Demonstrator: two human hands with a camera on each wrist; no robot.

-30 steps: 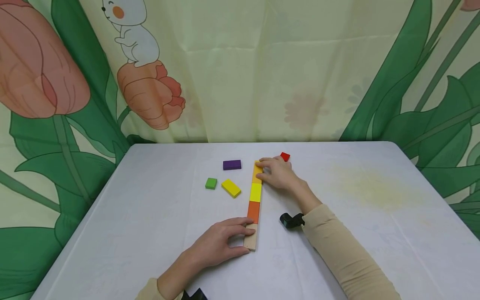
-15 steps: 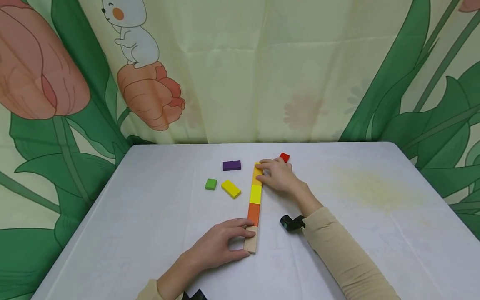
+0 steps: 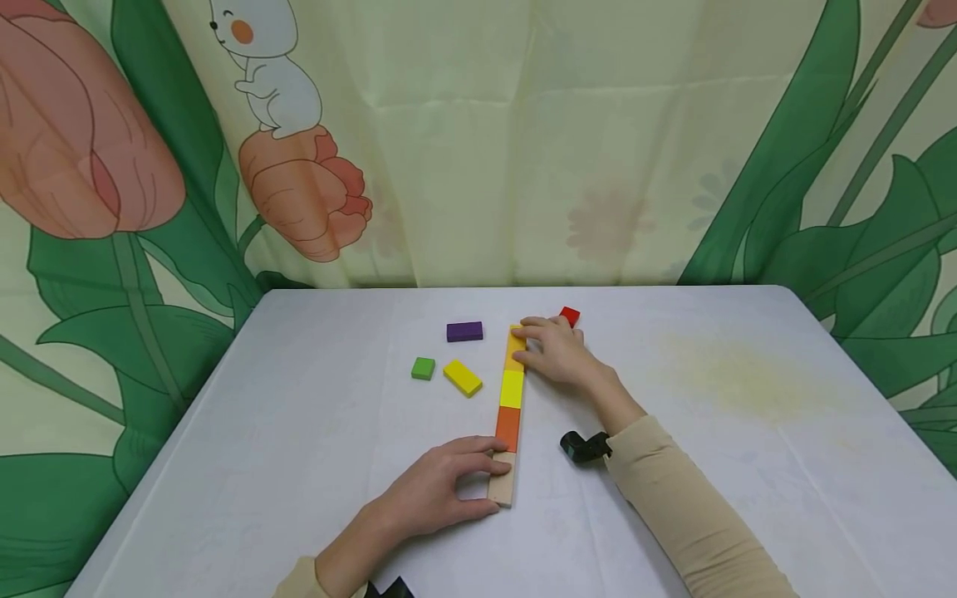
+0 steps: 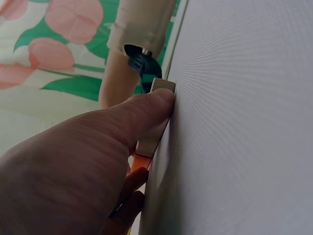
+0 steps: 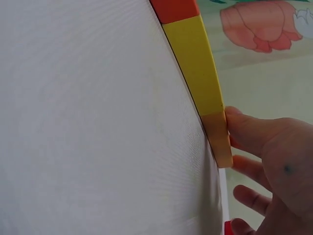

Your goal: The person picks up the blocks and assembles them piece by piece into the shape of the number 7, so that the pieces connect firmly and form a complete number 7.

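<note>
A straight row of blocks lies end to end on the white-covered table (image 3: 299, 465): a plain wooden block (image 3: 500, 490) nearest, then an orange block (image 3: 507, 428), a yellow block (image 3: 512, 389) and a light orange block (image 3: 514, 362) farthest. My left hand (image 3: 426, 490) grips the wooden block, thumb at its near end and fingertips by its seam with the orange one. In the left wrist view the thumb (image 4: 156, 105) presses on the wooden block. My right hand (image 3: 557, 349) pinches the light orange block, thumb and forefinger spread along its length, as the right wrist view shows.
Left of the row lie a loose yellow block (image 3: 463, 379), a small green block (image 3: 423, 369) and a purple block (image 3: 464, 331). A red block (image 3: 570, 316) sits just beyond the right hand. A printed curtain (image 3: 463, 166) hangs behind the table's far edge.
</note>
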